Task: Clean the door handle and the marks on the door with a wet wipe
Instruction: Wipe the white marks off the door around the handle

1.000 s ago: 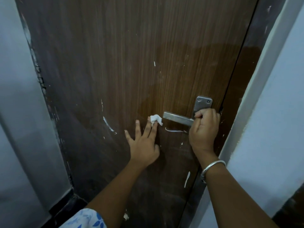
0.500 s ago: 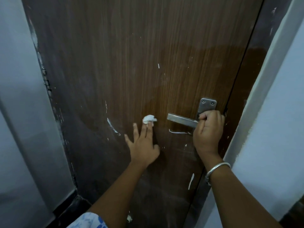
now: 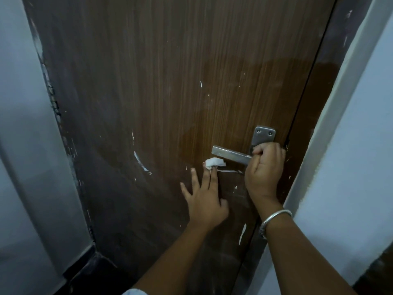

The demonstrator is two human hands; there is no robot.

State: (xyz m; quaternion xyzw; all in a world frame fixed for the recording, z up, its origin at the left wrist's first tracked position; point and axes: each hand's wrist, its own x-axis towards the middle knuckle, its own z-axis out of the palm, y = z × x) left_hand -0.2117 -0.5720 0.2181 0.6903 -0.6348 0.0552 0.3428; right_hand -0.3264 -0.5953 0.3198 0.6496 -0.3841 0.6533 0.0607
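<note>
A brown wooden door carries a steel lever handle on a screwed plate at the right. My right hand is closed around the handle's inner end. My left hand lies flat on the door with fingers spread, and its fingertips press a small crumpled white wet wipe onto the wood just below the lever's free tip. A thin white streak runs right from the wipe. A curved white mark sits further left, and another white smear lower down.
A white wall and door frame rise at the right, a grey wall at the left. Dark floor shows at the bottom left. A metal bangle circles my right wrist.
My left hand slid the wipe left along the door and then back right, so it now sits under the lever's tip. My right hand stayed on the handle.
</note>
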